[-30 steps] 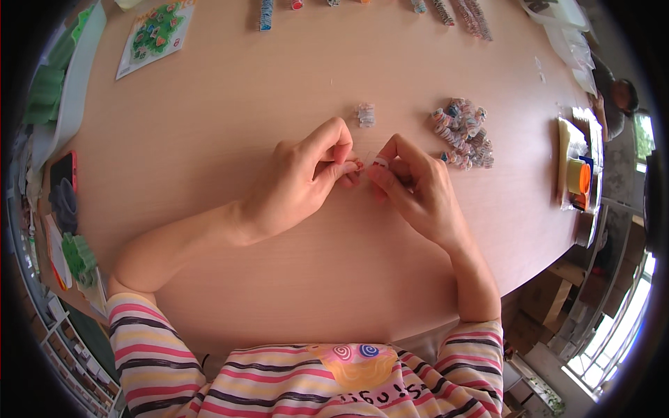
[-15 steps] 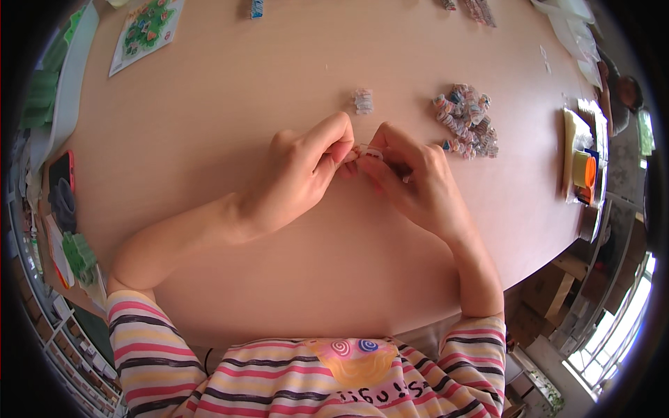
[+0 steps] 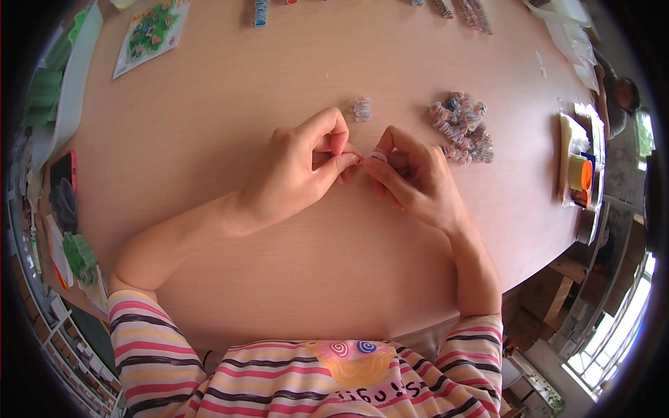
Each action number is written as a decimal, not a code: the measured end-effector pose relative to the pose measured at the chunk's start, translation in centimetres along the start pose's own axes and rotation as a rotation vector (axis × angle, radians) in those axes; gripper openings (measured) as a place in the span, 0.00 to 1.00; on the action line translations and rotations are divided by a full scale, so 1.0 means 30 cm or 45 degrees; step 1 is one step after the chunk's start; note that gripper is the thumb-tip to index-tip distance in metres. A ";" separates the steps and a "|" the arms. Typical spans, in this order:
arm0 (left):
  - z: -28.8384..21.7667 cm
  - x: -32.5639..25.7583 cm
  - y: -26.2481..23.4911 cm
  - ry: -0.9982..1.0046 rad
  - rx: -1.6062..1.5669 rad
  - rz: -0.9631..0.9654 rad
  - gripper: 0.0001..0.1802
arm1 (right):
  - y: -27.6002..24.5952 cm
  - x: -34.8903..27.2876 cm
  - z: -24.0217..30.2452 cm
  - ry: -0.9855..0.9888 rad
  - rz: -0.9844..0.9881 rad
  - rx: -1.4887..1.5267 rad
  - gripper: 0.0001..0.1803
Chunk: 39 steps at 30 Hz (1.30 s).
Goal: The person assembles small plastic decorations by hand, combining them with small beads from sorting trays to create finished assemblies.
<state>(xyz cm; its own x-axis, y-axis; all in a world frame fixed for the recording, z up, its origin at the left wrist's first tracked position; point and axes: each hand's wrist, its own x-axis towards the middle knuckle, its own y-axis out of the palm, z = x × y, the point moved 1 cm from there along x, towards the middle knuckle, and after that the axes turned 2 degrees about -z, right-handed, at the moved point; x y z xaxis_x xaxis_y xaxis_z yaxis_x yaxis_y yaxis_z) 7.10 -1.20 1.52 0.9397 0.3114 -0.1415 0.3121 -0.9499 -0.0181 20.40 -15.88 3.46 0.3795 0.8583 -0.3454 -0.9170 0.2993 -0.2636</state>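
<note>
Over the middle of the table my left hand (image 3: 300,164) pinches a tiny reddish piece (image 3: 359,160) between thumb and forefinger. Close by on the right, my right hand (image 3: 414,174) holds a small white round piece (image 3: 379,157) in a like pinch, and a narrow gap parts the fingertips. Just beyond them lies a short row of small pale discs (image 3: 362,109). To the right of that sits a heap of small multicoloured discs (image 3: 463,129), stacked in short rolls. What exactly the pinched pieces are is too small to make out.
At the far edge lie a blue strip (image 3: 260,12) and rows of striped discs (image 3: 475,15). A printed sheet with a green tree (image 3: 152,35) is far left, a phone (image 3: 63,173) on the left. Bags and an orange-ended roll (image 3: 582,173) stand right; a person (image 3: 620,97) is beyond.
My two hands have drawn slightly apart, so the pieces in their fingertips are now separated. The view has shifted a little, showing more of the table's far edge.
</note>
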 end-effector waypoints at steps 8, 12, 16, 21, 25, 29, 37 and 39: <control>-0.001 0.004 -0.010 0.090 0.078 0.059 0.12 | 0.009 -0.003 0.002 -0.191 -0.090 -0.263 0.08; -0.010 0.007 -0.024 -0.054 -0.127 0.050 0.05 | -0.009 -0.022 0.017 -0.089 -0.045 -0.139 0.04; 0.000 0.020 -0.031 -0.096 -0.374 0.062 0.11 | 0.001 -0.042 0.011 -0.581 -0.517 -0.408 0.12; 0.005 0.016 -0.032 -0.098 -0.354 0.065 0.13 | 0.040 -0.033 0.005 -1.107 -0.641 -1.179 0.19; 0.022 0.017 -0.022 -0.084 -0.347 0.055 0.11 | 0.054 -0.032 -0.005 -1.155 -0.692 -1.321 0.16; 0.036 0.019 -0.037 -0.050 -0.432 0.053 0.11 | 0.054 -0.027 0.030 -1.235 -0.713 -1.344 0.13; 0.034 0.020 -0.045 -0.148 -0.790 0.132 0.10 | 0.058 -0.015 0.027 -1.414 -0.868 -1.394 0.11; 0.040 0.013 -0.040 -0.167 -0.834 0.126 0.09 | 0.060 -0.009 0.023 -1.474 -0.915 -1.394 0.10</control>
<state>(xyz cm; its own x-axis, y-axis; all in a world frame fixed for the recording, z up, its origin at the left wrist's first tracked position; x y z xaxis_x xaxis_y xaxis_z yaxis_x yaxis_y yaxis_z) 6.92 0.03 0.31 0.9563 0.1786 -0.2316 0.2848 -0.7480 0.5994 18.57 -15.29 3.68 -0.0858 0.6677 0.7395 0.0638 0.7444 -0.6647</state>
